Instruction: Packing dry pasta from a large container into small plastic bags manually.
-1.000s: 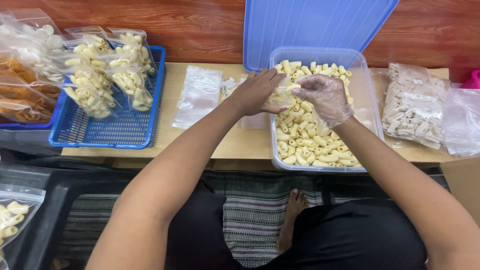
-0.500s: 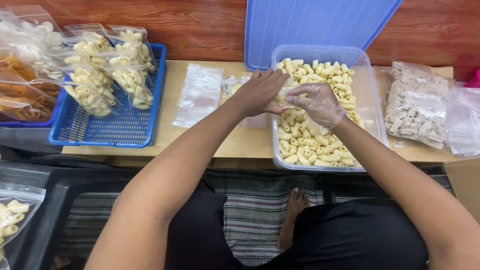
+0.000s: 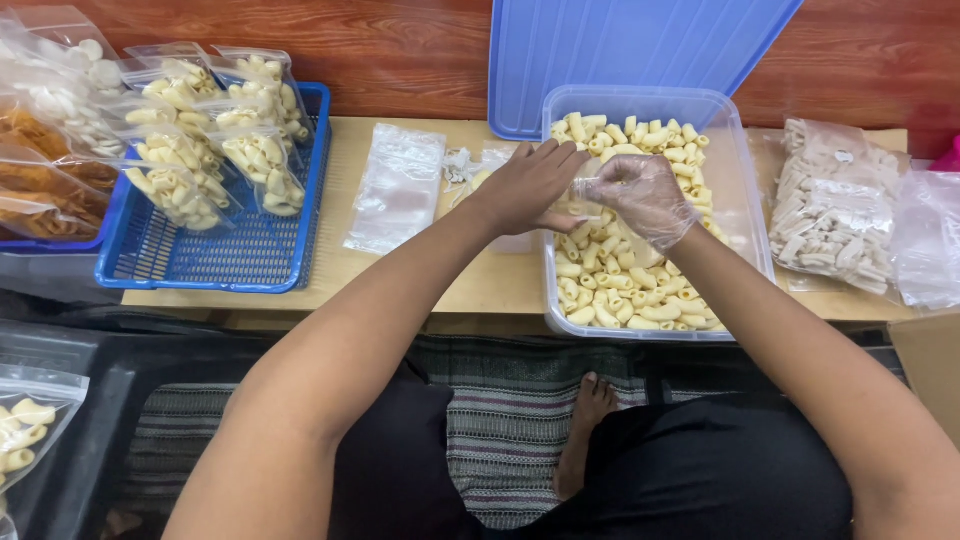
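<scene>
Your bench (image 3: 420, 280) is a low wooden board against a red-brown wall, everything within arm's reach of where you sit. Biggest item: the blue lid (image 3: 630, 50), propped upright behind the clear tub (image 3: 745, 200), likely so the tub stays open without eating bench space. The tub sits straight ahead, over half full of pale yellow tube snacks (image 3: 620, 290). To your left, the blue mesh tray (image 3: 230, 255) holds filled clear bags (image 3: 215, 150) of the same snacks, leaning on each other; more bags of white and orange snacks crowd its far left edge. On the right, a flat clear pack of whitish sticks (image 3: 835, 205) lies just beside the tub. A stack of empty clear bags (image 3: 395, 185) lies flat between tray and tub, handy for your left side. No labels readable on any package. Your left hand (image 3: 530, 185), bare, and right hand (image 3: 645, 195), in a thin clear glove, meet over the tub's left rim; both pinch a small clear bag (image 3: 585, 190) between them, seemingly holding its mouth open over the snacks.
</scene>
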